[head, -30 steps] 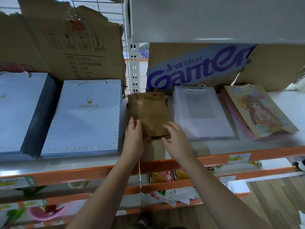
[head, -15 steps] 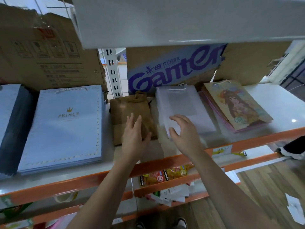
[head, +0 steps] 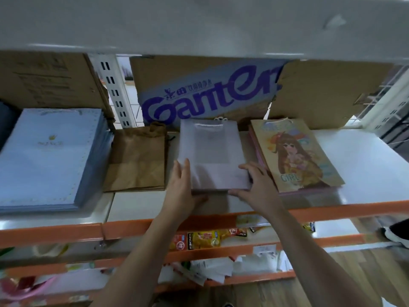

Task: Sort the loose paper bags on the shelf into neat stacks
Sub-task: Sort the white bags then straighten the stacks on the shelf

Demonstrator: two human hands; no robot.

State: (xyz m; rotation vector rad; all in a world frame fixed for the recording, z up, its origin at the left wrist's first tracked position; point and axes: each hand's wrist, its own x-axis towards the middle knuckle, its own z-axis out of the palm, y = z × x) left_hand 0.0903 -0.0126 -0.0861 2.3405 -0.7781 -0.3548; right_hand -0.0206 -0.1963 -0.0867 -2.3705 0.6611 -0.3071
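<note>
Left hand (head: 183,189): flat against the left edge of the pale lilac bag stack (head: 210,156), fingers extended, thumb at the front edge; nothing clasped.
Right hand (head: 259,187): spread at the stack's front right corner, thumb along the front edge; pressing, not clasping.
Stack location: mid-shelf, between the brown paper bags (head: 137,162) and the cartoon-girl bags (head: 296,156), just beside both.
Risk, sideways push: likely to drive the stack into the cartoon-girl bags and knock that pile askew.
Risk, uneven pressure: smooth-looking top bags liable to slide or fan out.
Risk, forward pull: overshoot past the orange beam (head: 354,209) would tip bags off.
Surface: white shelf (head: 365,173), glossy; low friction judged.
Room: cardboard panel (head: 210,94) behind; snack packets (head: 205,239) one level down; wooden floor (head: 376,273) below.
</note>
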